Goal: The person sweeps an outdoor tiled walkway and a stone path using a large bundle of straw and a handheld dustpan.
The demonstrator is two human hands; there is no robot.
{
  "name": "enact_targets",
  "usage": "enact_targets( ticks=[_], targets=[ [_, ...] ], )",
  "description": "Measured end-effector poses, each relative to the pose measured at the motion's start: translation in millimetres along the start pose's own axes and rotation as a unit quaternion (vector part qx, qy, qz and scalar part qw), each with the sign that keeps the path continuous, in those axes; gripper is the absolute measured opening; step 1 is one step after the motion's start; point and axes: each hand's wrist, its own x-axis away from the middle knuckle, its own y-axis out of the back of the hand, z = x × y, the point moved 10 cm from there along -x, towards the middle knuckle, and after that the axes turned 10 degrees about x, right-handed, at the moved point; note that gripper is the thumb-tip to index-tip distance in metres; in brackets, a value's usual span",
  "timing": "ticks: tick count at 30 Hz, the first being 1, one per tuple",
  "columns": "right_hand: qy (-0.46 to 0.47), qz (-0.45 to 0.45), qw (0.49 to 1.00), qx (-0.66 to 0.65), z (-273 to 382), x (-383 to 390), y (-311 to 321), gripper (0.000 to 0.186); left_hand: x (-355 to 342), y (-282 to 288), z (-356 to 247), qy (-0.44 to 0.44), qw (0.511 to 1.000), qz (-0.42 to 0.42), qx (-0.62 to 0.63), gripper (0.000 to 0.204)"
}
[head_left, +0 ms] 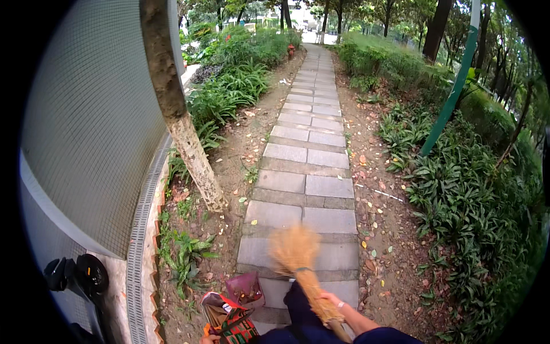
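Note:
My right hand (332, 304) is closed around a straw broom (312, 289), gripping the bound stalks just above its short stick end. Blurred by motion, the broom's bushy head (295, 246) is over the paving slabs ahead of me. At the lower edge, my left hand (209, 339) shows only in part, with fingers closed at the side of a red, green and black patterned bag (238, 329). The bag's mouth gapes, and something whitish shows inside. Against its far side is a translucent purple-pink container (246, 288) with leaf litter in it.
A stone-slab path (329, 189) runs straight ahead between soil strips strewn with leaves. A tree trunk (197, 157), a drain grate (140, 229) and a tiled wall (91, 126) are on the left. Dense plants (458, 200) and a green pole (450, 109) line the right.

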Motion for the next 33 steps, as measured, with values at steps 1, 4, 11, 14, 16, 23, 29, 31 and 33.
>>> enact_targets(
  ticks=[1,4,11,14,16,23,29,31,33],
  targets=[
    [-0.016,0.021,1.000,0.008,15.0,-33.6,-11.3,0.046,-3.7,-25.0,-8.5,-0.002,1.000,-0.008,-0.003,0.020],
    [0.048,0.118,0.991,0.051,125.9,-82.7,-86.0,0.054,-1.8,-91.4,-55.0,-0.026,0.999,-0.035,-0.005,0.020],
    [0.076,0.098,0.990,0.064,309.6,-141.2,-59.6,0.056,-2.1,-246.3,-126.9,-0.049,0.997,-0.044,-0.026,0.021],
    [0.098,0.006,0.992,0.081,388.9,-138.8,9.5,0.056,-52.0,-300.6,-147.7,-0.046,0.997,-0.057,0.035,0.020],
    [0.117,-0.053,0.987,0.101,432.7,-132.8,71.1,0.053,-73.1,-347.1,-174.2,-0.062,0.996,-0.037,0.045,0.019],
    [0.113,-0.285,0.945,-0.116,492.4,-28.6,364.8,0.042,-112.0,-551.2,-266.7,-0.030,0.999,0.034,0.022,0.017],
    [0.162,-0.441,0.870,-0.148,567.9,60.3,398.4,0.038,-148.5,-680.9,-355.3,-0.057,0.996,0.064,-0.006,0.018],
    [0.172,-0.439,0.864,-0.176,595.4,53.7,400.5,0.036,-147.2,-745.4,-384.2,-0.065,0.993,0.096,0.023,0.021],
    [0.181,-0.416,0.871,-0.188,640.8,22.9,409.8,0.034,-151.3,-804.8,-407.5,-0.067,0.994,0.084,0.007,0.020]
  ],
)
